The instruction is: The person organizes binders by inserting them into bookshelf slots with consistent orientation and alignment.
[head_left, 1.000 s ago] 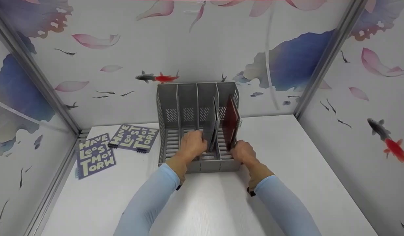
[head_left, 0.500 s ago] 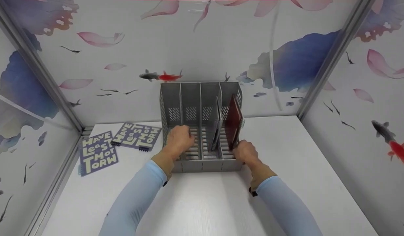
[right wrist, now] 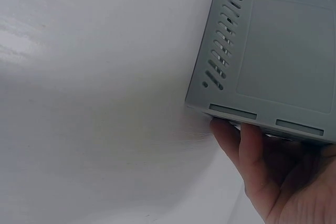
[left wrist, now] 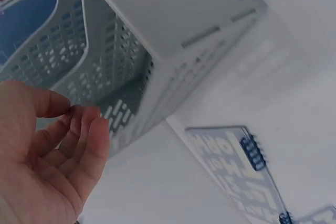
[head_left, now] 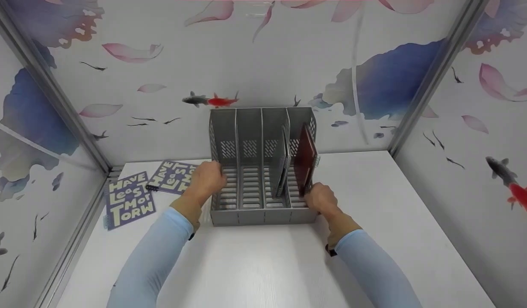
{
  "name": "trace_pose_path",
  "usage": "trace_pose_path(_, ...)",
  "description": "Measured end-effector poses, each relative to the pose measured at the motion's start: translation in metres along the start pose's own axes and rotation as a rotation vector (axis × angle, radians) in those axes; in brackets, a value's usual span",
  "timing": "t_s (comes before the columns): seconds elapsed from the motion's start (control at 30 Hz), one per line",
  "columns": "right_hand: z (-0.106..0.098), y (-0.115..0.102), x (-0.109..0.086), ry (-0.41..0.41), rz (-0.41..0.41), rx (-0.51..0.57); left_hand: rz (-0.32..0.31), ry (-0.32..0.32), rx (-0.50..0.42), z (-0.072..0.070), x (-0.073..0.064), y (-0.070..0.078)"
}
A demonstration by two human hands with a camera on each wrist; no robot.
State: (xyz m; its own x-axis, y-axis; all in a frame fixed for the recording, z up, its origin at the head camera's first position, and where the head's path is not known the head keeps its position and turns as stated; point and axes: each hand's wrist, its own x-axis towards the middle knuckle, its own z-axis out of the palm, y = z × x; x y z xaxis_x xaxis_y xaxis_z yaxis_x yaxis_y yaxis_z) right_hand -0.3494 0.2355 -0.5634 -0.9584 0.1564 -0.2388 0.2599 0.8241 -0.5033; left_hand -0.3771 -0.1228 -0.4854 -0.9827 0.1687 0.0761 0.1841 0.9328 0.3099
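A grey file rack (head_left: 264, 217) with upright dividers stands against the back wall. In its rightmost compartment leans a red-brown book (head_left: 305, 161). Thin dark notebooks (head_left: 279, 164) stand one compartment to the left. My left hand (head_left: 207, 179) is at the rack's left front edge, fingers loosely bent; the left wrist view shows nothing between thumb and fingers. My right hand (head_left: 322, 198) holds the rack's lower right front corner, with fingertips (right wrist: 251, 139) against its edge in the right wrist view. Part of the right thumb is hidden.
Two purple spiral notebooks with large cream lettering lie left of the rack: one notebook (head_left: 131, 201) farther left, the other notebook (head_left: 171, 177) partly behind my left hand. Printed wall panels (head_left: 263, 64) enclose the white table (head_left: 254, 265) at the back and sides.
My left hand has moved left, from beside the dark notebooks across the compartments to the rack's left edge. My right hand stays at the right corner. The camera view has shifted slightly.
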Motion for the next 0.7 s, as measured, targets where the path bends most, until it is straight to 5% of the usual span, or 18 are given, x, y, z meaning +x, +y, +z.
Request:
trace_pose_path(0.4, 0.002, 0.001, 0.0, -0.009, 0.028, 0.015, -0.05, 0.022, -0.011, -0.012, -0.006, -0.039)
trace_pose_path(0.7, -0.001, 0.0, -0.002, -0.01, 0.019, 0.02, -0.147, -0.036, -0.041, -0.017, -0.012, -0.066)
